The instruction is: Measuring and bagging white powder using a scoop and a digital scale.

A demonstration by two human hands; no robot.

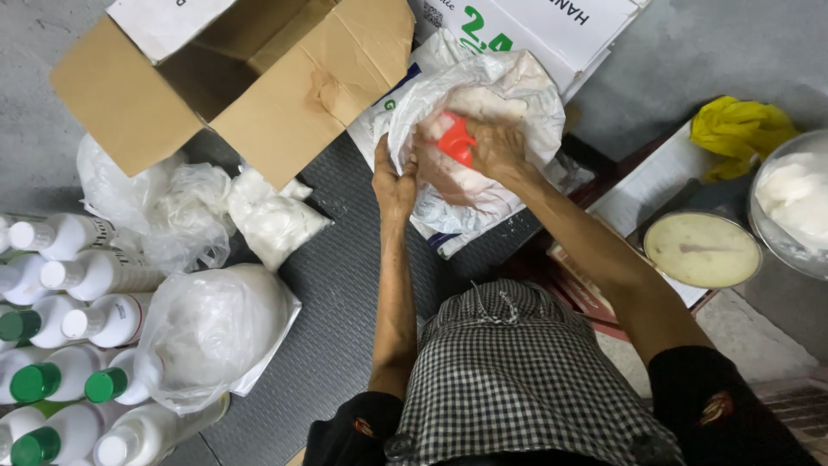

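Your right hand [496, 148] has its fingers closed around a red scoop [457, 140] inside the white plastic bag [509, 86]; your left hand [394, 183] pinches the bag's edge just beside it.

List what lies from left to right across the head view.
White bottles → clear plastic bags → left hand → red scoop → right hand → round scale → yellow cloth.

Both bare forearms reach forward and converge. The left hand [394, 183] is upright, fingers curled in a pinch — the right hand [494, 148] is closed in a grip, wrist bent inward.
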